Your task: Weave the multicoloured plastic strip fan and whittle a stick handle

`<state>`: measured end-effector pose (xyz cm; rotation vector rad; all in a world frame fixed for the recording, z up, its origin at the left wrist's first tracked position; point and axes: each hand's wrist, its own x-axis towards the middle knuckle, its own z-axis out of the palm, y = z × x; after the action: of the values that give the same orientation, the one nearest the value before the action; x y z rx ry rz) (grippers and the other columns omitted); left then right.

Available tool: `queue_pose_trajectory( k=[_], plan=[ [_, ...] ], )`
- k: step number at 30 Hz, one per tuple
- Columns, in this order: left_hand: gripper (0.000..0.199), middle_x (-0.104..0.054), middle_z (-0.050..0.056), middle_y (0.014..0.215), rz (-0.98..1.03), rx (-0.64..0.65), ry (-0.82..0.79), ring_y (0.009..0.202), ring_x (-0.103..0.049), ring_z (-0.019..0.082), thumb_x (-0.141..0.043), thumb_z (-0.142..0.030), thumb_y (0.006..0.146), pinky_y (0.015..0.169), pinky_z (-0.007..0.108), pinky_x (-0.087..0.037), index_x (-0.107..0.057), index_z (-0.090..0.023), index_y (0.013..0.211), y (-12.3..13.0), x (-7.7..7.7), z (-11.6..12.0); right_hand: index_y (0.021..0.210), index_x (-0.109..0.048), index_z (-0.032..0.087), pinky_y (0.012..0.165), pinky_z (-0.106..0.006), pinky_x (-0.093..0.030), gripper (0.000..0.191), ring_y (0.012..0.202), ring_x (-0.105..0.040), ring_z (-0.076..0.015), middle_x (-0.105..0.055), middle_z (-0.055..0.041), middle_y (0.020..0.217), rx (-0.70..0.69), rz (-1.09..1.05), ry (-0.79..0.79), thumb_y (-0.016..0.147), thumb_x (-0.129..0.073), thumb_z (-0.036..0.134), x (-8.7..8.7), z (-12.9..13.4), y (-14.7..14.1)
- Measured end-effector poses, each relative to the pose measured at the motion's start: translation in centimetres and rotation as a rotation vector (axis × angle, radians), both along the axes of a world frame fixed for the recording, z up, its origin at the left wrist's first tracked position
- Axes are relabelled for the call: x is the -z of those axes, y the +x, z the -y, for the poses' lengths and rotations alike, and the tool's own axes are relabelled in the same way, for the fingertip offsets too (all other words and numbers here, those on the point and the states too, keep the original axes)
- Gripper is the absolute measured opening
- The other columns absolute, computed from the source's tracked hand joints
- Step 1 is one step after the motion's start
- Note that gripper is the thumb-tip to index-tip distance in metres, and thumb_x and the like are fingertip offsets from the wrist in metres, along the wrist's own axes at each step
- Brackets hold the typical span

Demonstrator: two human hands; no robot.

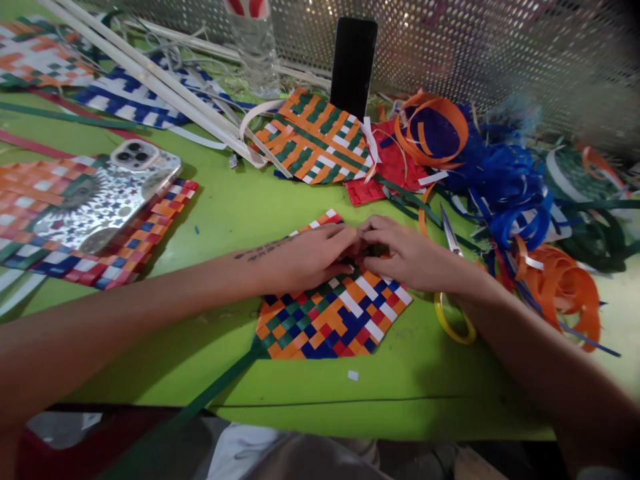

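Note:
A woven piece [345,313] of orange, blue, green, red and white strips lies on the green table. My left hand [323,257] rests over its upper part, fingers bent and pressed together near its middle. My right hand [395,252] meets it from the right, fingers curled at the same spot on the weave. What the fingertips pinch is hidden between the hands. A long green strip [220,383] runs from the lower left corner of the piece towards the table's front edge. Scissors with yellow handles [454,327] lie partly under my right forearm.
At the left, a patterned phone [113,197] lies on another woven piece [167,223]. Behind are an orange and green weave [320,140], an upright black phone [353,67] and a clear bottle [256,57]. Blue strips [520,193] and orange coils [560,290] crowd the right.

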<state>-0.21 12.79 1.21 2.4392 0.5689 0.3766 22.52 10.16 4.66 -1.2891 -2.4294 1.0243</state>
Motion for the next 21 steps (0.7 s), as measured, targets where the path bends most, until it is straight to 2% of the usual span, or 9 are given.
queue_pose_trajectory(
  k=[11,21],
  plan=[
    [0.008,-0.062,0.008,0.103,0.009,0.006,0.012,0.097,-0.062,0.021,-0.059,-0.019,0.097,0.087,0.033,-0.05,-0.051,-0.019,0.099,-0.05,-0.27,0.07,0.087,-0.062,0.022,0.096,-0.04,-0.045,0.006,0.103,-0.056,-0.0222,-0.059,-0.0055,0.103,0.021,-0.04,0.043,0.092,-0.059,0.019,0.3,0.78,-0.1],
    [0.014,-0.061,0.006,0.099,-0.009,-0.012,-0.063,0.092,-0.061,0.02,-0.057,-0.014,0.094,0.078,0.03,-0.047,-0.045,-0.021,0.094,0.09,-0.82,0.04,0.089,-0.069,0.023,0.099,-0.041,-0.045,0.007,0.107,-0.057,-0.0231,-0.061,-0.006,0.108,0.044,-0.071,0.028,0.093,-0.063,0.022,0.81,0.95,-0.09]
  ],
)
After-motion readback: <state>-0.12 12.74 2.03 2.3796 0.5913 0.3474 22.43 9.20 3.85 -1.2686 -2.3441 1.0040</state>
